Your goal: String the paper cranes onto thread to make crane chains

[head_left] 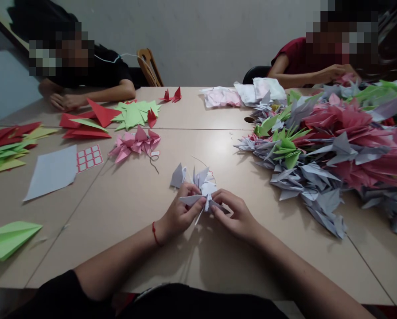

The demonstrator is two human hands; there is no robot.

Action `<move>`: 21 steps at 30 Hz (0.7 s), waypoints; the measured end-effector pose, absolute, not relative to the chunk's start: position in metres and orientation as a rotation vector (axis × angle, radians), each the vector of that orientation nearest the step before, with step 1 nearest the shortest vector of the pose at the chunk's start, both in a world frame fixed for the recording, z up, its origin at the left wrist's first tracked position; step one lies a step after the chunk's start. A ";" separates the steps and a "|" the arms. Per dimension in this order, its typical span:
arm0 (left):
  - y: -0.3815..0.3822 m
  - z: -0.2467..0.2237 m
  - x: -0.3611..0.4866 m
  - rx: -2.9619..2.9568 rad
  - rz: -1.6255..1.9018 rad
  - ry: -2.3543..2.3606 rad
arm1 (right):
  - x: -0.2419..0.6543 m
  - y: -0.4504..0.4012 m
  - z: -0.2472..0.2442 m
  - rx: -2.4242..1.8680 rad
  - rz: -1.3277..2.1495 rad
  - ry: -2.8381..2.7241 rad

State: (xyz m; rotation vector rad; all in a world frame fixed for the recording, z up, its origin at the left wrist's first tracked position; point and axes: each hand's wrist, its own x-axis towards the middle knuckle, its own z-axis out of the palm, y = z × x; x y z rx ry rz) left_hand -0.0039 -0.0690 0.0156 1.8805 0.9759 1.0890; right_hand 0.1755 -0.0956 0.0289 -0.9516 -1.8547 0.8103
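Between both hands, over the middle of the table, is a pale grey paper crane [208,202]. My left hand [183,210], with a red string bracelet on its wrist, pinches the crane's left wing between thumb and fingers. On the other side my right hand [233,213] grips the right wing with thumb and forefinger. Just beyond the fingers lie more pale grey cranes [200,176], partly hidden by the hands. A thin thread or wire curves up behind them, and a thin pale strip sticks out below the held crane.
Heaps of grey, pink and green folded cranes [348,146] cover the right side. Pink cranes [137,144], green paper [137,114], red folded paper [88,122], a white sheet [52,172] and label stickers [89,158] lie left. Two people sit across the table [118,230].
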 end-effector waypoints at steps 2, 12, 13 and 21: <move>-0.070 0.016 -0.005 1.951 1.042 0.950 | 0.176 -0.096 0.031 -0.911 0.817 -1.853; -0.070 0.011 -0.005 1.929 1.017 0.915 | 0.158 -0.105 0.005 -0.905 0.984 -1.449; -0.072 0.011 -0.005 1.931 1.024 0.919 | 0.154 -0.107 0.002 -0.908 1.000 -1.407; -0.085 0.010 0.002 1.900 1.038 0.929 | 0.148 -0.107 0.002 -1.144 1.014 -1.406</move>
